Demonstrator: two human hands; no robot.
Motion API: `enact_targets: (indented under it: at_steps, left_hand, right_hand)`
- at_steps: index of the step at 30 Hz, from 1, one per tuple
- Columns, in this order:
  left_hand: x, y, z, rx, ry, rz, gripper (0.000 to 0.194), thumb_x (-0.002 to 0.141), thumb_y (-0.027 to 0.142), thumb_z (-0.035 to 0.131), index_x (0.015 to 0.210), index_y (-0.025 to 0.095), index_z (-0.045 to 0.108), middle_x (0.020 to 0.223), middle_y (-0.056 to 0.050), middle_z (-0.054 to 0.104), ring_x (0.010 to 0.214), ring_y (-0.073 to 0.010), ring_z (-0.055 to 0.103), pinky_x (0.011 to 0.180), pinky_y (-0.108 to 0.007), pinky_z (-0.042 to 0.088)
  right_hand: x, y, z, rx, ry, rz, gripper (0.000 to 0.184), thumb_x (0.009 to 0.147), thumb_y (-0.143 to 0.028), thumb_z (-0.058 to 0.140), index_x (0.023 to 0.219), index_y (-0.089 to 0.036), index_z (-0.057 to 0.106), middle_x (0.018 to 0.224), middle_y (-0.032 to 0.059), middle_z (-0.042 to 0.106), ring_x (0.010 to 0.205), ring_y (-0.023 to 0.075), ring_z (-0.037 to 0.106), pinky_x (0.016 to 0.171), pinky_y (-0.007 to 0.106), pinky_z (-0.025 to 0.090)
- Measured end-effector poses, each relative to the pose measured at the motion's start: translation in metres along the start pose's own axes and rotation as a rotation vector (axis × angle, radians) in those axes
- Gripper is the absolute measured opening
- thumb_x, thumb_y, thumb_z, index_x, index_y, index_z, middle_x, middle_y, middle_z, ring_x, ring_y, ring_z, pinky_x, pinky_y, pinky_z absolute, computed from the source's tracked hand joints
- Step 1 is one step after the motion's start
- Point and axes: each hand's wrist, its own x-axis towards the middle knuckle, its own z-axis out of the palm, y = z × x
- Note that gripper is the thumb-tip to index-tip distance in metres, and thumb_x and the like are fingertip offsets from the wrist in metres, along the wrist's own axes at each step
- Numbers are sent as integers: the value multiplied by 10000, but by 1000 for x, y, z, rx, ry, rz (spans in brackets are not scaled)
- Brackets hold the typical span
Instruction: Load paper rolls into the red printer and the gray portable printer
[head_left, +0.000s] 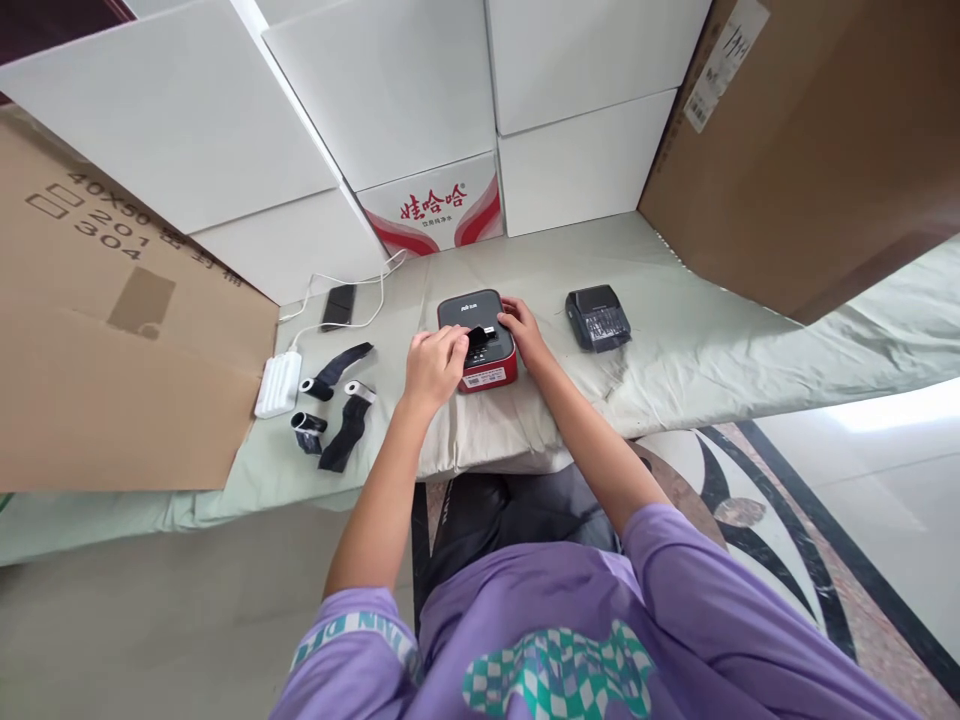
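Note:
A small red and black box-shaped device (pixel 474 313) with a white label on its front stands on the cloth-covered table. My left hand (pixel 433 364) rests on its left side, fingers curled over a black part in the open top. My right hand (pixel 523 330) grips the device's right edge, fingers bent round it. What lies under my left fingertips is partly hidden.
Left of the device lie several black ribbon rolls (pixel 330 410), a white power adapter (pixel 278 384) with its cable, and a black phone (pixel 339 305). A second black device (pixel 597 317) sits to the right. White boxes (pixel 420 100) and brown cardboard (pixel 90 330) ring the table.

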Motion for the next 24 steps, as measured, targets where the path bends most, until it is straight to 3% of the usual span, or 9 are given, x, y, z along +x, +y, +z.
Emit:
enact_targets:
  at_steps: [7, 11, 14, 17, 24]
  left_hand:
    - [-6, -4, -1, -120, 3, -24, 454, 1081, 408, 317, 1326, 230, 656, 1319, -80, 738, 1263, -250, 658, 1233, -481, 312]
    - [-28, -17, 18, -397, 129, -171, 543, 1053, 506, 422, 1505, 213, 491, 1540, -122, 571, 1453, -264, 513, 1233, -446, 363]
    - [-42, -28, 37, -595, 156, -348, 689, 1008, 586, 506, 1594, 249, 375, 1642, -106, 447, 1520, -271, 428, 1244, -414, 364]
    - [-45, -35, 51, -695, 113, -432, 694, 992, 626, 512, 1577, 264, 424, 1622, -81, 481, 1529, -281, 414, 1267, -416, 332]
    - [-42, -28, 66, -910, 150, -400, 542, 1034, 518, 418, 1483, 241, 545, 1562, -51, 551, 1490, -256, 460, 1267, -415, 329]
  right_hand:
    - [-23, -10, -5, -49, -20, 6, 522, 782, -537, 683, 1211, -249, 613, 1368, 93, 659, 1304, 272, 588, 1161, 438, 447]
    - [-33, -17, -5, -96, -30, -19, 533, 810, -528, 661, 1256, -242, 602, 1400, 107, 637, 1301, 280, 588, 1152, 451, 455]
    - [-36, -22, -4, -119, -46, -27, 563, 813, -529, 657, 1286, -232, 591, 1428, 117, 617, 1322, 285, 573, 1146, 448, 463]
    - [-37, -25, -3, -141, -71, -25, 595, 819, -531, 652, 1326, -229, 572, 1466, 121, 590, 1337, 289, 564, 1131, 445, 479]
    - [-41, -31, -13, -354, -145, -46, 695, 868, -593, 621, 1457, -238, 520, 1517, 135, 546, 1326, 331, 563, 1122, 513, 475]
